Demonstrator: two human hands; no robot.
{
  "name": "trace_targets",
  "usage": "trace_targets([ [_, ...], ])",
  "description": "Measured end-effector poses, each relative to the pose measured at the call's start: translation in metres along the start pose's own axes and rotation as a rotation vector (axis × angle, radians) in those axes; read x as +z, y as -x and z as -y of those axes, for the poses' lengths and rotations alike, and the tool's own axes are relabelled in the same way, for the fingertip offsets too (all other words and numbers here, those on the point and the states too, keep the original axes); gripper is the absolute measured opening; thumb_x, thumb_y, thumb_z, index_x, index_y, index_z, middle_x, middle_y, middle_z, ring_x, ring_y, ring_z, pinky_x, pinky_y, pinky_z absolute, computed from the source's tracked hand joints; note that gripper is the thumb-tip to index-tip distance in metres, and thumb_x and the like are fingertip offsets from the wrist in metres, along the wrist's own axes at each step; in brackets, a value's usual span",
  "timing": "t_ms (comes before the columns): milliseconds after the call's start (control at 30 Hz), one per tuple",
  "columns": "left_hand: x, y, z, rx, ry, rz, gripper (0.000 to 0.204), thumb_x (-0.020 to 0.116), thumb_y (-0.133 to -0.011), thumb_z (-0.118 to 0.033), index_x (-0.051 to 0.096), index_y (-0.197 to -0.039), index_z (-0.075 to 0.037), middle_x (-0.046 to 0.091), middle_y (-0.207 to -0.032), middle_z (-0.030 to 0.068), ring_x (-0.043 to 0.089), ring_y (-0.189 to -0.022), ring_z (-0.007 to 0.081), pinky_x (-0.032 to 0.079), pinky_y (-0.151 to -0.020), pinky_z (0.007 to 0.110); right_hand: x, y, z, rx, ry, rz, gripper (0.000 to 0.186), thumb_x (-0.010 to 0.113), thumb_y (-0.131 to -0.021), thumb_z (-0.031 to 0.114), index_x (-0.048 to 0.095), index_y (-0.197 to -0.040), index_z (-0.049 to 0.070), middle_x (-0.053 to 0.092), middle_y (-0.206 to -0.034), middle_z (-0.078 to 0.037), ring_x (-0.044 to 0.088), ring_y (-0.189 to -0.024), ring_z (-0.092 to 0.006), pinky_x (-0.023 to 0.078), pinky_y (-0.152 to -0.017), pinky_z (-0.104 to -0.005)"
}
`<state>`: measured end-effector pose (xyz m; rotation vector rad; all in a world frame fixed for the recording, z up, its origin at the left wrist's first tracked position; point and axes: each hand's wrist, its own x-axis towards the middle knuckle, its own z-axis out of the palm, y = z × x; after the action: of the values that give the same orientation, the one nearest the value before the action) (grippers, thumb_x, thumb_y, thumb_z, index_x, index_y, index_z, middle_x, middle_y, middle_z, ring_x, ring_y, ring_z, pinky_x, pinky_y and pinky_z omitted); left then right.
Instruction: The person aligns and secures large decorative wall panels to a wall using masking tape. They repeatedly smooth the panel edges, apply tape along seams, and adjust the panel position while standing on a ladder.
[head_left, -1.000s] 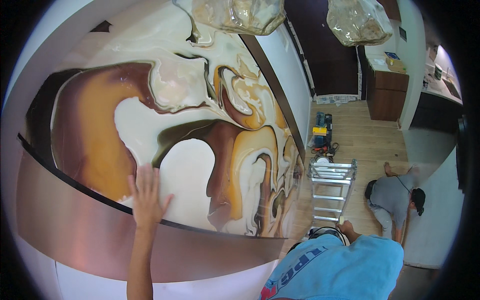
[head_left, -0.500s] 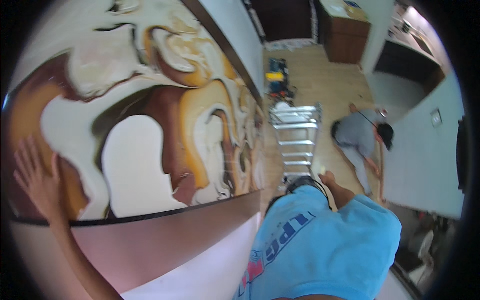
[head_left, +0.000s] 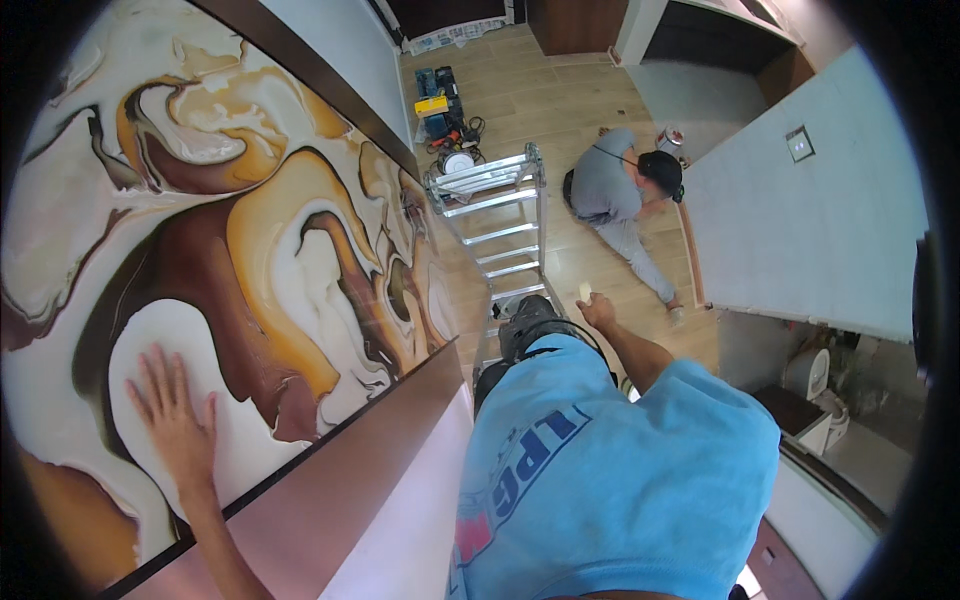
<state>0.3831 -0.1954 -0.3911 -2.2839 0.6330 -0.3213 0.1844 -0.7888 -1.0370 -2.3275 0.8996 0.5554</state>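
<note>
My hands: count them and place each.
2: left hand spread against the swirled panel; right hand, holding a small pale thing, just right of the ladder.

We log one glossy marbled wall panel (head_left: 225,265), upright, swirled in white, amber, maroon-brown and near-black; a black line along its lower edge, a dark brown band along its far edge. We also note a small pale piece (head_left: 586,291) jutting from the right hand (head_left: 600,314), kind unclear.

Bright, even light, the metal ladder (head_left: 490,204) glinting; mostly sharp, with fisheye-bent edges and black corners
</note>
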Motion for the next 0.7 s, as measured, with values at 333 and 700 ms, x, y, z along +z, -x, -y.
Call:
trace_targets([
  [333,0.161,0.055,-0.316,-0.537,1.515,0.278,0.053,0.071,-0.1,-0.024,0.057,-0.143,0.003,0.059,-0.144,0.0245,0.06,-0.13,0.0392,0.042,-0.117,0.044,-0.01,-0.087,0.1,-0.182,0.025,-0.093,0.042,0.073,-0.093,0.039,0.07,-0.114,0.004,0.074,-0.109,-0.027,0.071,-0.103,-0.0472,0.056,-0.089,-0.0574],
  [700,0.256,0.146,-0.595,-0.93,1.709,1.073,0.096,0.072,-0.094,-0.059,0.043,-0.154,0.01,0.051,-0.153,0.0354,0.048,-0.146,0.0453,0.037,-0.122,0.047,-0.019,-0.216,0.387,-0.71,-0.155,-0.33,0.034,0.078,-0.088,0.025,0.065,-0.105,-0.001,0.072,-0.092,-0.025,0.068,-0.09,-0.0485,0.053,-0.08,-0.0565],
])
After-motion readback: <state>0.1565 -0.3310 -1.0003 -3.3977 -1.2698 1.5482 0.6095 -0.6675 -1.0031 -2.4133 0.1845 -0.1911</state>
